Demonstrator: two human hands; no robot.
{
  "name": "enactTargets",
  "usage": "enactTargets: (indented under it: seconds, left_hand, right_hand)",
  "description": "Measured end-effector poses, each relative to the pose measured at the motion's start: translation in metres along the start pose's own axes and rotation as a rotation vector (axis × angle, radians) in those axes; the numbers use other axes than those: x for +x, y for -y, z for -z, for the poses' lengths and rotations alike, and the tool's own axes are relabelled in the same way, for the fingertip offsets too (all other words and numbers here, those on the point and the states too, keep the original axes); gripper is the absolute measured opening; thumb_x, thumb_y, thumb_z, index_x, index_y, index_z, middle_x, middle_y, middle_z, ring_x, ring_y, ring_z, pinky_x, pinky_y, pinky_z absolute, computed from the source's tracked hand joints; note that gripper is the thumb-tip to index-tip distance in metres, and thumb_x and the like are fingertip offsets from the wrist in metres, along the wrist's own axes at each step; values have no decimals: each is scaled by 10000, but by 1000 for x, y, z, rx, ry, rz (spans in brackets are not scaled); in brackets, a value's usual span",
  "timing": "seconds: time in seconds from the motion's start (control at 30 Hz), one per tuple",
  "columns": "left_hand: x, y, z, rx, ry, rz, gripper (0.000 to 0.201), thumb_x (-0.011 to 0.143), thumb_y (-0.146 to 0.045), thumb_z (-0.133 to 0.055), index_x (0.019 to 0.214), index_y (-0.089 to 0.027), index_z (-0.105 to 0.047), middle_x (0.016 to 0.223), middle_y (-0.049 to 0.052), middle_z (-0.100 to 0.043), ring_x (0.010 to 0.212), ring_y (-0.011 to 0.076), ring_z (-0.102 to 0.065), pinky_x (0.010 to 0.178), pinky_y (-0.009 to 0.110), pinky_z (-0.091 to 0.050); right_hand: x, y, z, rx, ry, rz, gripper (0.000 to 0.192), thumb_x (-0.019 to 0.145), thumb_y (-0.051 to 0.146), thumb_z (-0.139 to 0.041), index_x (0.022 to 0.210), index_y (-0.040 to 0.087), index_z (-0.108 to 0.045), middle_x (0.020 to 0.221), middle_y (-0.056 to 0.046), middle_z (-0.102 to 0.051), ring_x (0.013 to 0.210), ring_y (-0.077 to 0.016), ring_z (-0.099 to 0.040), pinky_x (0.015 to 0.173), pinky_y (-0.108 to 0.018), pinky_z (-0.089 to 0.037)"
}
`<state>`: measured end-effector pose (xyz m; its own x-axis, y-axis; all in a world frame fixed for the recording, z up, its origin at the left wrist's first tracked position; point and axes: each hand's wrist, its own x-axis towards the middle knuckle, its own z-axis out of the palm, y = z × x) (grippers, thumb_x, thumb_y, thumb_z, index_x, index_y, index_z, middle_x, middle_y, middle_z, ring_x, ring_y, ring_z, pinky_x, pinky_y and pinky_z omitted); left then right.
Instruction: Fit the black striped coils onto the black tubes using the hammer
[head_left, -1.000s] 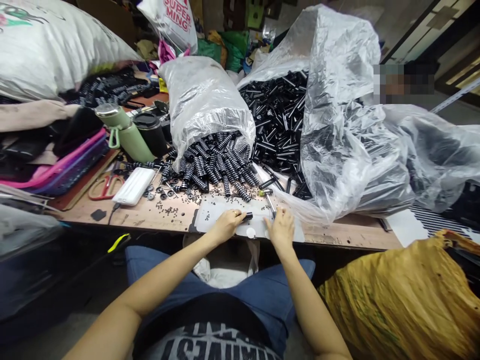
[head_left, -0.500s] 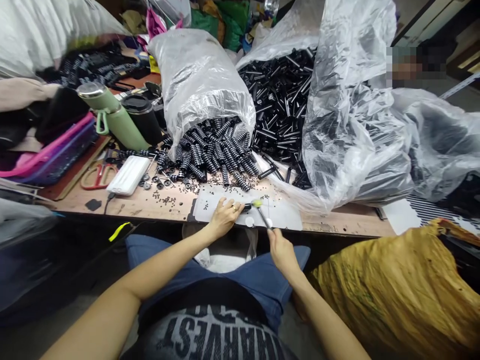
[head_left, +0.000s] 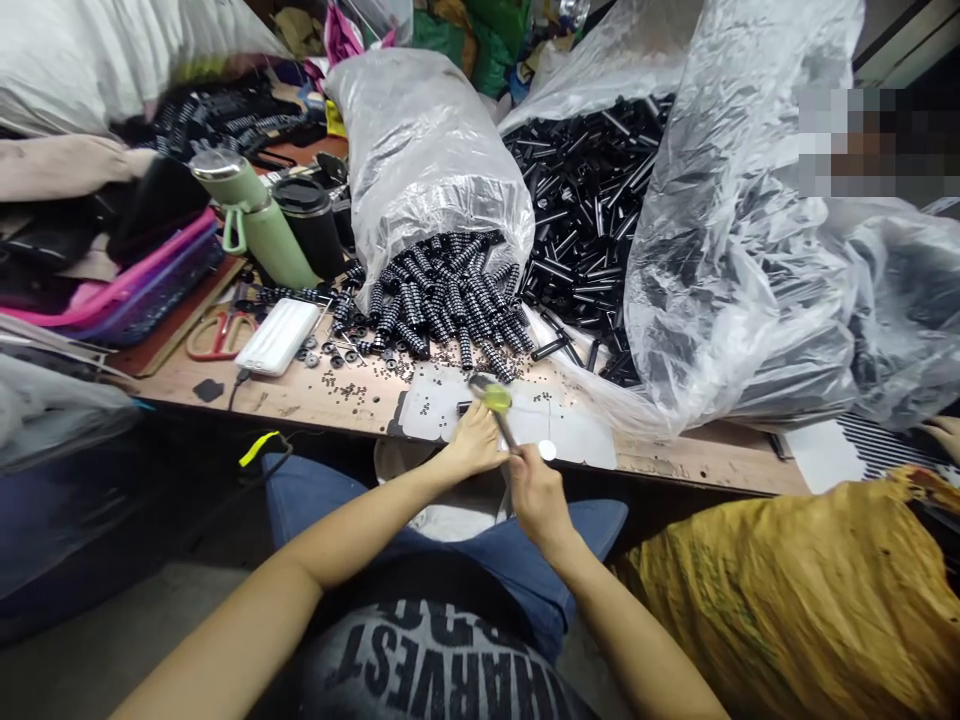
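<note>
Yellow-green caps the small hammer I grip in my right hand, its shaft clenched in my fist, head raised at 11 o'clock from it. My left hand pinches a small black part on the grey mat, directly below the hammer head. The table edge runs just under both hands; ribbed black pieces crowd 12 o'clock.

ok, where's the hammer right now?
In the head view the hammer is centre frame, gripped by the right hand, its yellow-green head just above the left hand, over the grey mat at the table edge.
</note>
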<state>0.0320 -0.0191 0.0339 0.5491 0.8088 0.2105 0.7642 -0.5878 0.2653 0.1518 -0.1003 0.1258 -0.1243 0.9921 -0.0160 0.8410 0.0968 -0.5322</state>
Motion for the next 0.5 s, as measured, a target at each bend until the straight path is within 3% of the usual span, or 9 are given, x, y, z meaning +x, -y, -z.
enactTargets:
  seconds: [0.1,0.23,0.37,0.43,0.5]
  left_hand:
    - [1,5,-3,0,-38,-30,658,885,-318,-358,1440,19,-254,1436,274,-379,1375,332,-309,1101,526,-217]
    - [3,3,11,-59,-68,16,490,899,-229,-360,1346,-40,-430,1251,232,-553,1228,309,-472,1002,479,-366]
    - [-2,-8,35,-131,6,87,337,916,-155,-365,1183,-116,-566,957,149,-628,937,252,-573,807,373,-479]
    - [3,-3,45,-187,12,117,350,936,-249,-396,1228,-112,-534,976,149,-618,927,255,-574,790,360,-482]
    - [24,15,54,-198,-64,310,422,946,-283,-379,1302,-70,-459,1069,191,-591,982,276,-573,824,372,-469]
  right_hand:
    - [8,0,-15,-206,154,-22,339,991,392,-281,863,197,-526,711,-67,-643,577,-186,-609,530,-244,-335]
    - [8,-8,2,-156,60,-43,401,1006,415,-204,904,209,-532,676,-38,-636,555,-182,-589,532,-248,-323]
    - [10,-48,27,-310,-45,-168,412,997,458,-239,885,207,-546,625,-33,-606,536,-184,-558,533,-256,-293]
    - [13,-75,31,-451,-35,-249,389,985,473,-300,908,195,-561,647,-54,-616,572,-202,-569,548,-266,-298]
    - [21,-98,32,-541,-53,-283,370,971,467,-358,909,177,-580,724,-90,-638,664,-229,-591,592,-285,-339]
